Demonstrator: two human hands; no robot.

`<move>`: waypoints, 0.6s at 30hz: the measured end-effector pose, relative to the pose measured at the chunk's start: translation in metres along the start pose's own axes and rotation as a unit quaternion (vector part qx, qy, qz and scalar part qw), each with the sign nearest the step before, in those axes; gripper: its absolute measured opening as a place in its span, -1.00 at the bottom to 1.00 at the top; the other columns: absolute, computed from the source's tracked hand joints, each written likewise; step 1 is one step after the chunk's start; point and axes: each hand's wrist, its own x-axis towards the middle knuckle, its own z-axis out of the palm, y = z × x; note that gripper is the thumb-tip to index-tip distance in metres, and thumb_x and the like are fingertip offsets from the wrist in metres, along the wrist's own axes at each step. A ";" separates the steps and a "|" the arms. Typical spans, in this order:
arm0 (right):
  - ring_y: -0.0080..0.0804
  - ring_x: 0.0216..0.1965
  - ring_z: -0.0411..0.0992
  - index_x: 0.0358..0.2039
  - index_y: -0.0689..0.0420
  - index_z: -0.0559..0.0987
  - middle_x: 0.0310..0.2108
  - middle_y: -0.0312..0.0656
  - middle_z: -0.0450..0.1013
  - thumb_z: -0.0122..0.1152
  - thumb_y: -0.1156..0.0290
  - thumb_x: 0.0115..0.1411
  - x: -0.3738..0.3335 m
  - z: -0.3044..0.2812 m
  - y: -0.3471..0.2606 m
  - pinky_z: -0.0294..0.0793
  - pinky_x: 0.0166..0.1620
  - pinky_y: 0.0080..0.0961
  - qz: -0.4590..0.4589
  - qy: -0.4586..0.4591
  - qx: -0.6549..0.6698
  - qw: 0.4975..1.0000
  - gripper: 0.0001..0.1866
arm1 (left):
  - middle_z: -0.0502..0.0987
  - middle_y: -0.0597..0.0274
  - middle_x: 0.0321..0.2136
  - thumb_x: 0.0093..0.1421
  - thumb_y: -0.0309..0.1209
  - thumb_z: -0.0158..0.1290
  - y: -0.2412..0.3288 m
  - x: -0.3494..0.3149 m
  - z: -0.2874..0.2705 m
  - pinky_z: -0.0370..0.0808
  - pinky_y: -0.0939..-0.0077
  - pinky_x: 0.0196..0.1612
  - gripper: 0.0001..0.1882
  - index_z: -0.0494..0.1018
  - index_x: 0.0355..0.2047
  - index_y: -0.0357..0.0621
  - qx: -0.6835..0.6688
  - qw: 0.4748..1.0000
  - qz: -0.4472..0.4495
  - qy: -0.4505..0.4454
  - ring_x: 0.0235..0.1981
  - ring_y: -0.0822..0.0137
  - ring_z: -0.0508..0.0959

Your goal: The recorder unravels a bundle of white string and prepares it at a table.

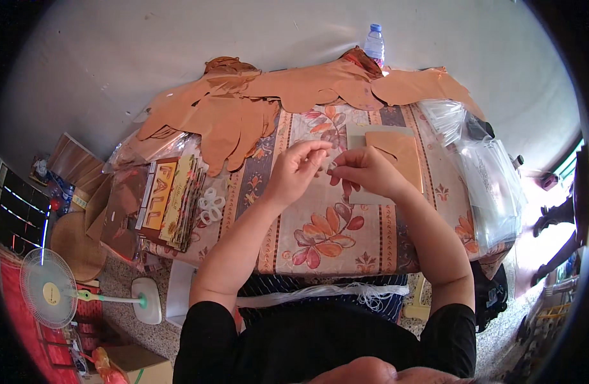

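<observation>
Over the middle of the flowered tablecloth [307, 217], both hands are raised close together, a small gap between them. My left hand [294, 169] has its thumb and fingers curled into a pinch; whatever is in it is too small to name. Thumb and forefinger of my right hand [366, 171] also pinch, with a small whitish bit showing at the tips that I cannot make out. Just beyond the right hand lies a folded orange sheet [403, 150] on a grey card [357, 136]. Long white strings [333, 292] lie across my lap.
Copper-coloured foil sheets [307, 86] cover the table's far side, near a blue-capped bottle [374, 46]. Printed cards [173, 201] and white looped pieces [211, 206] are at left, clear plastic bags [490, 185] at right. A fan [49, 288] stands on the floor at left.
</observation>
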 end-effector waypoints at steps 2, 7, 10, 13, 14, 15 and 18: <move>-0.68 -0.65 0.40 -0.42 0.21 0.51 -0.55 -0.29 0.48 0.05 0.43 0.14 0.000 -0.002 0.000 0.26 -0.61 -0.79 0.005 0.006 0.007 1.000 -0.87 | 0.48 0.32 -0.48 0.17 -0.46 -0.04 0.000 0.000 0.003 0.41 0.69 -0.41 -0.86 0.44 -0.31 -0.26 -0.052 0.996 0.045 -0.056 -0.49 0.56 0.45; -0.67 -0.66 0.39 -0.43 0.22 0.50 -0.56 -0.27 0.48 0.03 0.39 0.16 0.000 -0.004 0.001 0.26 -0.62 -0.78 0.025 0.013 0.083 0.996 -0.84 | 0.50 0.26 -0.45 0.13 -0.55 -0.01 0.000 -0.007 0.006 0.45 0.69 -0.38 -0.91 0.45 -0.35 -0.27 -0.067 0.995 0.012 -0.069 -0.40 0.53 0.50; -0.63 -0.66 0.39 -0.40 0.23 0.49 -0.53 -0.24 0.48 0.02 0.40 0.16 0.002 -0.004 0.003 0.27 -0.62 -0.76 0.071 0.011 0.116 0.991 -0.84 | 0.51 0.24 -0.46 0.09 -0.59 0.01 0.000 -0.007 0.004 0.46 0.66 -0.41 -0.94 0.44 -0.39 -0.27 -0.040 0.997 0.020 -0.059 -0.41 0.48 0.52; -0.56 -0.62 0.41 -0.30 0.28 0.47 -0.46 -0.19 0.48 -0.01 0.38 0.17 0.003 -0.007 0.013 0.34 -0.58 -0.72 0.096 0.000 0.208 0.973 -0.79 | 0.49 0.21 -0.50 0.05 -0.59 0.04 0.004 -0.004 0.003 0.43 0.59 -0.46 -0.94 0.42 -0.43 -0.27 0.078 0.993 0.088 -0.029 -0.46 0.39 0.53; -0.54 -0.60 0.42 -0.26 0.27 0.45 -0.42 -0.16 0.48 -0.02 0.39 0.18 0.004 -0.007 0.015 0.37 -0.56 -0.71 0.098 0.008 0.253 0.963 -0.78 | 0.48 0.18 -0.52 0.03 -0.58 0.05 0.005 -0.003 0.002 0.42 0.55 -0.48 -0.93 0.41 -0.44 -0.26 0.167 0.975 0.147 -0.016 -0.48 0.32 0.53; -0.52 -0.58 0.43 -0.22 0.27 0.43 -0.38 -0.14 0.48 -0.04 0.39 0.19 0.005 -0.006 0.015 0.40 -0.53 -0.70 0.102 0.015 0.296 0.950 -0.77 | 0.46 0.13 -0.54 0.01 -0.53 0.07 0.008 -0.003 0.002 0.39 0.45 -0.49 -0.91 0.39 -0.46 -0.24 0.186 0.970 0.158 0.000 -0.51 0.21 0.51; -0.50 -0.54 0.44 -0.22 0.25 0.41 -0.32 -0.11 0.47 -0.06 0.38 0.20 0.003 -0.003 0.003 0.43 -0.50 -0.69 0.071 0.082 0.327 0.939 -0.77 | 0.47 0.12 -0.51 0.05 -0.48 0.05 0.018 -0.012 -0.011 0.39 0.44 -0.47 -0.91 0.37 -0.48 -0.23 0.251 0.955 0.158 0.013 -0.52 0.19 0.49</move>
